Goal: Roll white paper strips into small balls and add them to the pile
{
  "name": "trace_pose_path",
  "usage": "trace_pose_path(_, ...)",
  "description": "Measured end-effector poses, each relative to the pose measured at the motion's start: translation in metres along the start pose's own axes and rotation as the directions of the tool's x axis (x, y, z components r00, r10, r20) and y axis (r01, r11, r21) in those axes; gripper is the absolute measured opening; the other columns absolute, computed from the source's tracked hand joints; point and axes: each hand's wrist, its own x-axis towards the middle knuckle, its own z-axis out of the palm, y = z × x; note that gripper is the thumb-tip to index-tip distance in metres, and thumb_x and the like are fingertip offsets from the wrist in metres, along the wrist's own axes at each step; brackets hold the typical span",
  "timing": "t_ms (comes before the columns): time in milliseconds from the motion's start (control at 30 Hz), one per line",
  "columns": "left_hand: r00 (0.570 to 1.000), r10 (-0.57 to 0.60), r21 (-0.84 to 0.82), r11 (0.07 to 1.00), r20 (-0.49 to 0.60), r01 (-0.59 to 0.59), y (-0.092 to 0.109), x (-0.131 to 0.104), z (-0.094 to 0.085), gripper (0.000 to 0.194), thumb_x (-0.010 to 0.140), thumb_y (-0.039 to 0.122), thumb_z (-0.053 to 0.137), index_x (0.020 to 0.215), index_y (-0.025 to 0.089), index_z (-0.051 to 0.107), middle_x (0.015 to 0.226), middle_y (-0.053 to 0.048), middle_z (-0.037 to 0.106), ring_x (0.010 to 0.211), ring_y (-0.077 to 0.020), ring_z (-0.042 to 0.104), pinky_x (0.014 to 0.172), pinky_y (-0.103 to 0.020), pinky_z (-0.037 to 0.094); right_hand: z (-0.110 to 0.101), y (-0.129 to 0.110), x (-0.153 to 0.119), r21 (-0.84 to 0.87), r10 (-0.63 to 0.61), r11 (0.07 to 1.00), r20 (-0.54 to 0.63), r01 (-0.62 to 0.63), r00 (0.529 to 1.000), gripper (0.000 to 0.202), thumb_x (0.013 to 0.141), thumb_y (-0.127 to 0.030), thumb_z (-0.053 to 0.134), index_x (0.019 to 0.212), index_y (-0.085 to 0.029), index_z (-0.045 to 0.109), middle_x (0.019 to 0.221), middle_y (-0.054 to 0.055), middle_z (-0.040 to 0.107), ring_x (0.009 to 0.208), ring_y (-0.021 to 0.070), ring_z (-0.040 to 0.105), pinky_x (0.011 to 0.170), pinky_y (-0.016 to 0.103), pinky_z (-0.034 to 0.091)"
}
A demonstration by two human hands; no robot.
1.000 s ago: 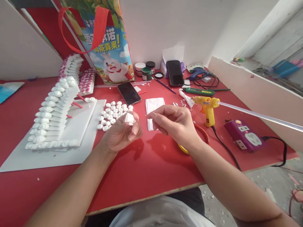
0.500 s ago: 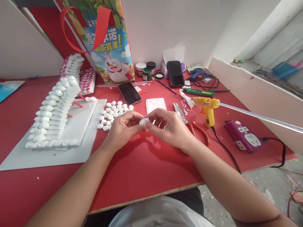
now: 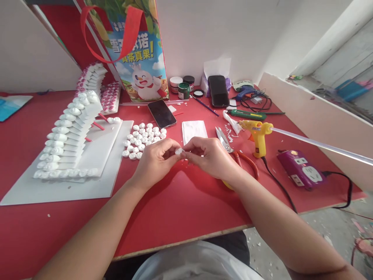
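Brought together since a second earlier, the left hand [image 3: 157, 158] and right hand [image 3: 208, 155] pinched a small white piece [image 3: 178, 151] above the red surface [image 3: 175, 217]. White rosettes [image 3: 145, 134] clustered just left; the right hand and wrist partly hid white sheets [image 3: 194, 129] and scissors [image 3: 223, 139], near a yellow glue gun [image 3: 258, 138].

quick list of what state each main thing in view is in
white piece, pinched between left hand and right hand
white rolls, loosely clustered
scissors, lying, partly hidden
yellow glue gun, glue stick loaded
front phone, flat, screen dark
rear phone, propped up, screen dark
green jar, seemingly lidless
bag, standing upright
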Motion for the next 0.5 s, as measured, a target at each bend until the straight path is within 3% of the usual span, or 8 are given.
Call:
trace_pose_path(100, 0.999, -0.048, -0.017, 0.999, 0.013, 0.048, 0.001, 0.000, 0.002, 0.016, 0.087, 0.033, 0.073, 0.083, 0.019, 0.069, 0.073, 0.001, 0.068, 0.065, -0.0122, 0.055, 0.063, -0.024, 0.044, 0.001, 0.006, 0.003, 0.036, 0.051, 0.998, 0.011, -0.051, 0.999, 0.016, 0.089, -0.027, 0.068, 0.078, -0.016, 0.068, 0.067, 0.001, 0.070, 0.062, 0.0133, 0.063, 0.060, 0.026, 0.046)
trace_pose_path(233, 0.980, -0.176, -0.197, 0.962, 0.098, 0.192, 0.002, 0.000, 0.001, 0.023, 0.085, 0.040, 0.075, 0.094, 0.018, 0.073, 0.083, -0.002, 0.072, 0.072, -0.0148, 0.060, 0.068, -0.026, 0.048, 0.000, 0.009, 0.005, 0.111, 0.082, 0.990, -0.003, -0.081, 0.997, 0.020, 0.086, -0.034, 0.073, 0.077, -0.017, 0.067, 0.066, 0.001, 0.069, 0.060, 0.0143, 0.064, 0.059, 0.027, 0.048)
trace_pose_path(333, 0.962, -0.236, -0.362, 0.892, 0.136, 0.270, 0.003, 0.000, -0.001, 0.029, 0.084, 0.042, 0.079, 0.100, 0.018, 0.075, 0.086, -0.004, 0.072, 0.076, -0.0164, 0.063, 0.068, -0.027, 0.050, -0.003, 0.005, 0.006, 0.220, 0.105, 0.970, -0.011, -0.100, 0.994, 0.030, 0.080, -0.042, 0.080, 0.077, -0.017, 0.065, 0.064, 0.001, 0.068, 0.056, 0.0140, 0.063, 0.055, 0.026, 0.049)
trace_pose_path(500, 0.926, -0.337, -0.602, 0.709, 0.169, 0.368, 0.004, 0.000, 0.001, 0.029, 0.076, 0.034, 0.087, 0.098, 0.018, 0.077, 0.080, -0.001, 0.069, 0.064, -0.0107, 0.056, 0.059, -0.023, 0.045, -0.010, -0.002, 0.007, 0.371, 0.108, 0.922, 0.022, -0.108, 0.994, 0.038, 0.075, -0.047, 0.084, 0.080, -0.016, 0.062, 0.065, -0.001, 0.066, 0.052, 0.0105, 0.057, 0.050, 0.024, 0.047)
